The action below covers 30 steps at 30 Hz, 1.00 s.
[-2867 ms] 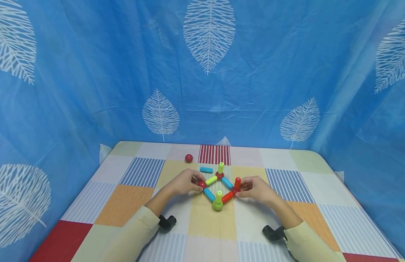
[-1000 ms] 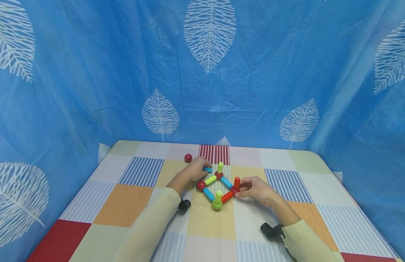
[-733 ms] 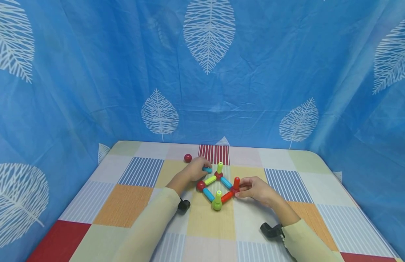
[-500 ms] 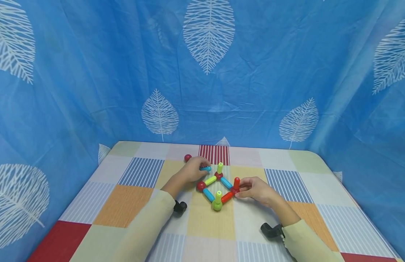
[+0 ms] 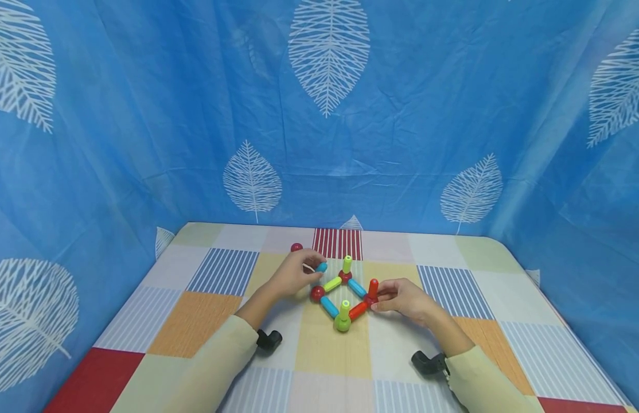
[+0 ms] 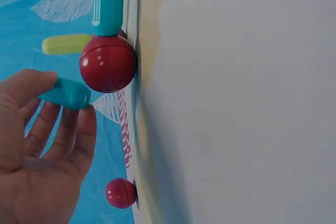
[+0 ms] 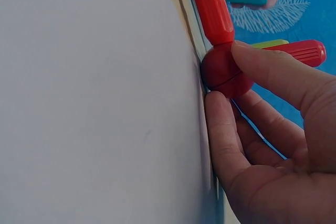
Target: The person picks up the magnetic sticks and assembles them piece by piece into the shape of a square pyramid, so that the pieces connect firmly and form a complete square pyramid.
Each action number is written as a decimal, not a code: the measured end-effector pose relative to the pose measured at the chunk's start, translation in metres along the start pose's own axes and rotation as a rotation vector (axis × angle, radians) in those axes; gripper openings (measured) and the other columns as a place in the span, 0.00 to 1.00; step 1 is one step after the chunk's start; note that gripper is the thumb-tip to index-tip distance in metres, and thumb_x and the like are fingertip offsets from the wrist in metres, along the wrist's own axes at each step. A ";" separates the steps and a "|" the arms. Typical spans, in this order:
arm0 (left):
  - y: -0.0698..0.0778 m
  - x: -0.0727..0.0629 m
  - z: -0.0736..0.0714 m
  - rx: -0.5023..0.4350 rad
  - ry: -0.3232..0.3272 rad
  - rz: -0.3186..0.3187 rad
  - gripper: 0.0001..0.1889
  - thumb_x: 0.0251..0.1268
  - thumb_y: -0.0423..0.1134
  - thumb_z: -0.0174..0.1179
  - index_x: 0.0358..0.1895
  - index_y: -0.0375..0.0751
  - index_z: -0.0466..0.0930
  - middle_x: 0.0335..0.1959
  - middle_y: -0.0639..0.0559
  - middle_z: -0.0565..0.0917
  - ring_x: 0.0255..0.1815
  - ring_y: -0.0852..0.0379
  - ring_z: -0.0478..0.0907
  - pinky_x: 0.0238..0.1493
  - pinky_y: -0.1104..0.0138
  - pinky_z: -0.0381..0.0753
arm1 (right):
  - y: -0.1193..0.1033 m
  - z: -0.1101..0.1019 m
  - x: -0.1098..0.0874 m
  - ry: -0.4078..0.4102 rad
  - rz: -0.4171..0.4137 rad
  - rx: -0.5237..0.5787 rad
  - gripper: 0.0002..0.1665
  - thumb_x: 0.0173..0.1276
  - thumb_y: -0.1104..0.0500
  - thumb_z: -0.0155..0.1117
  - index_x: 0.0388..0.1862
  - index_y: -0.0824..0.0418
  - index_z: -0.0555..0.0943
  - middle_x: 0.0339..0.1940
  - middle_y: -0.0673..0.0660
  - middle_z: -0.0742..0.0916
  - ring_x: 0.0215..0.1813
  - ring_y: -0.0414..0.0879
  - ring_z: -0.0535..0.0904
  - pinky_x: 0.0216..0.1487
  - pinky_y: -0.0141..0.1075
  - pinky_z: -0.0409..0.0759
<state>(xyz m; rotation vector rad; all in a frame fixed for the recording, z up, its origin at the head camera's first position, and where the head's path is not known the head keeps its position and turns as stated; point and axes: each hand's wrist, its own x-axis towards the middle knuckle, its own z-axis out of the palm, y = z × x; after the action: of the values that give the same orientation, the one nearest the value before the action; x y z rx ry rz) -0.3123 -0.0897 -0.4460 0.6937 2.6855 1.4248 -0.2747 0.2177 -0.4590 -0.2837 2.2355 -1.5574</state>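
My left hand [image 5: 293,274] pinches a short blue rod [image 6: 71,93] between thumb and fingers, lifted off the table beside the left corner of a four-sided frame of rods and balls. That corner is a red ball [image 5: 317,293] with no upright. At the right corner my right hand [image 5: 406,298] grips another red ball [image 7: 223,69] with thumb and fingers. A red rod [image 5: 373,288] stands upright on it. Yellow-green rods stand on the far red ball [image 5: 345,276] and the near green ball [image 5: 342,324]. Blue, red and yellow-green rods form the sides.
A loose red ball [image 5: 296,247] lies behind my left hand, partly hidden by it. The table has a patchwork cloth [image 5: 340,355]. Blue leaf-print curtains [image 5: 402,143] hang behind and at both sides.
My left hand left the left-corner ball, reached to the loose blue rod behind the frame, picked it up and drew it back leftward and nearer. The right hand has stayed at its ball.
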 end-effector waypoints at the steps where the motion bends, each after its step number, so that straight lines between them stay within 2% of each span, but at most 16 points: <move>1: 0.000 -0.002 -0.001 -0.020 0.001 0.003 0.13 0.65 0.32 0.69 0.51 0.43 0.83 0.46 0.51 0.86 0.50 0.54 0.83 0.56 0.60 0.86 | 0.000 0.000 0.000 0.000 0.000 -0.001 0.24 0.60 0.67 0.76 0.54 0.75 0.81 0.40 0.56 0.89 0.44 0.42 0.84 0.45 0.29 0.85; 6: 0.003 -0.011 -0.004 -0.107 -0.019 -0.002 0.11 0.63 0.31 0.70 0.46 0.45 0.83 0.43 0.52 0.85 0.48 0.55 0.83 0.54 0.60 0.87 | -0.001 -0.001 0.000 -0.005 -0.002 -0.005 0.24 0.61 0.67 0.76 0.55 0.74 0.81 0.41 0.56 0.89 0.44 0.42 0.84 0.45 0.30 0.85; 14: 0.003 -0.018 -0.008 -0.200 -0.086 0.025 0.11 0.61 0.28 0.70 0.44 0.40 0.82 0.42 0.48 0.85 0.46 0.56 0.83 0.54 0.60 0.87 | 0.001 -0.002 0.000 -0.015 -0.011 0.001 0.23 0.61 0.67 0.76 0.54 0.75 0.82 0.40 0.55 0.89 0.43 0.42 0.84 0.44 0.29 0.85; 18: 0.003 -0.018 -0.008 -0.218 -0.120 0.040 0.10 0.61 0.27 0.70 0.44 0.38 0.82 0.43 0.45 0.85 0.47 0.54 0.83 0.54 0.60 0.87 | 0.001 -0.001 0.000 -0.009 -0.010 0.001 0.23 0.60 0.67 0.76 0.54 0.75 0.81 0.40 0.56 0.90 0.44 0.42 0.84 0.45 0.29 0.85; 26: -0.001 -0.019 -0.008 -0.196 -0.114 0.037 0.11 0.62 0.29 0.70 0.46 0.39 0.82 0.43 0.45 0.86 0.48 0.54 0.83 0.55 0.59 0.87 | -0.001 0.001 0.000 0.013 -0.009 -0.014 0.23 0.60 0.66 0.77 0.53 0.74 0.82 0.39 0.56 0.90 0.43 0.42 0.84 0.44 0.29 0.84; 30: -0.003 -0.019 -0.007 -0.191 -0.129 0.036 0.12 0.62 0.28 0.70 0.47 0.40 0.81 0.44 0.46 0.86 0.48 0.54 0.84 0.55 0.61 0.87 | -0.004 0.003 -0.001 0.038 -0.012 -0.082 0.22 0.59 0.64 0.78 0.51 0.72 0.84 0.39 0.56 0.90 0.43 0.43 0.84 0.44 0.30 0.83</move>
<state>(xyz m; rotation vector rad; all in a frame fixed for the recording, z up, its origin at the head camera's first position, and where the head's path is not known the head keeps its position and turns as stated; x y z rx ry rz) -0.2981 -0.1043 -0.4473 0.7910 2.4142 1.5608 -0.2725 0.2143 -0.4556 -0.2938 2.3345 -1.4918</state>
